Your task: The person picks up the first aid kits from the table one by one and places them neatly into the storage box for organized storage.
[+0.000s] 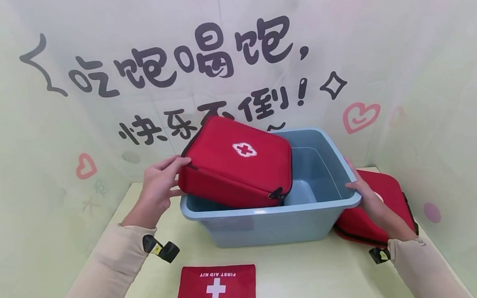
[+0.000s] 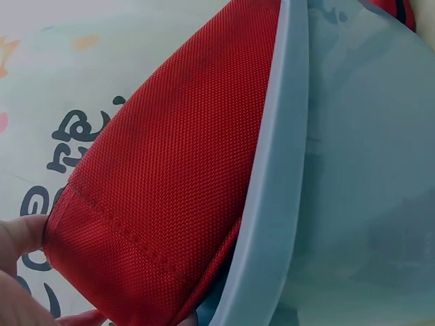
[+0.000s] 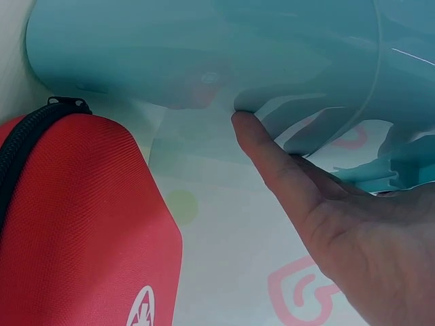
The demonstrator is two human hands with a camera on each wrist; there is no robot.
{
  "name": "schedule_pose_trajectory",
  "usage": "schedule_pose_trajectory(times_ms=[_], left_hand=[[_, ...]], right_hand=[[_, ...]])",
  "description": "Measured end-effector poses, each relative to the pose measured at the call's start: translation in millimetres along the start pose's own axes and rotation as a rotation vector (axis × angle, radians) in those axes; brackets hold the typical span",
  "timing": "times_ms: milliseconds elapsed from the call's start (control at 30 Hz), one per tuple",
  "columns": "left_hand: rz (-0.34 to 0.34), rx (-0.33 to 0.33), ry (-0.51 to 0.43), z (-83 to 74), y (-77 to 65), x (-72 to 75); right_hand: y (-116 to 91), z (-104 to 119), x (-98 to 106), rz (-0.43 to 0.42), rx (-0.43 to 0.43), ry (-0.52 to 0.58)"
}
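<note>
- Work in hand: red bag (image 1: 231,171) at the mouth of a blue tub (image 1: 272,226). Judged partway; bag not settled.
- Bag sits aslant: left end raised above the tub's left rim, right end lower, inside the mouth. Not lying flat in the tub.
- Left hand (image 1: 160,180) clamped on the raised end of the bag, thumb above, fingers below.
- Right hand (image 1: 362,193) clamped on the tub's right rim, thumb over the edge, fingers along the outer wall. Reads as steadying.
- Done so far, as shown: bag gripped and over the tub, tub held.
- Left to do, my judgement: this bag's move is unfinished, neither wholly in nor wholly out. Direction cannot be told.
- Second red bag (image 1: 390,192) outside, right of the tub on the bench (image 1: 156,279); not gripped.
- Red pouch (image 1: 239,289) flat on the bench in front of the tub, lettering upside down, near end out of frame. Untouched.
- Beneath the tilted bag: hidden, so contents there unknown.
</note>
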State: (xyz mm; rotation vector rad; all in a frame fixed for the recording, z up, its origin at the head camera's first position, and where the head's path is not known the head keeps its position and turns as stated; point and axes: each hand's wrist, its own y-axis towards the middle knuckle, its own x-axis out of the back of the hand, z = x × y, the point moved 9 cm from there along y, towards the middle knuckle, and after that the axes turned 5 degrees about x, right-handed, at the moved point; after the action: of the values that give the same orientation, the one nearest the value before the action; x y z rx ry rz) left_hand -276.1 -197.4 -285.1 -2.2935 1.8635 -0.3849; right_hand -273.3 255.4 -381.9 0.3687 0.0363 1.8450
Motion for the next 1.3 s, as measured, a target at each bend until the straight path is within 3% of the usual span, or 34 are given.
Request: schedule_pose_trajectory(times_ms=[367, 633, 1033, 1300], left_hand=[[-0.005, -0.002, 0.063, -0.2, -1.5, -7.1], [-0.012, 0.008, 0.195, 3.7, -1.3, -15.0], [-0.059, -0.03, 0.282, 5.6, -2.5, -20.3], [-0.093, -0.097, 0.377, 2.7, -4.8, -30.1]], right_hand=[[0.3, 1.8, -1.0, -0.001, -0.002, -0.006], [1.3, 1.0, -2.1, 0.004, 0.002, 0.001], [0.7, 1.2, -2.1, 0.003, 0.006, 0.005], [-0.3, 0.7, -1.2, -0.002, 0.0, 0.0]])
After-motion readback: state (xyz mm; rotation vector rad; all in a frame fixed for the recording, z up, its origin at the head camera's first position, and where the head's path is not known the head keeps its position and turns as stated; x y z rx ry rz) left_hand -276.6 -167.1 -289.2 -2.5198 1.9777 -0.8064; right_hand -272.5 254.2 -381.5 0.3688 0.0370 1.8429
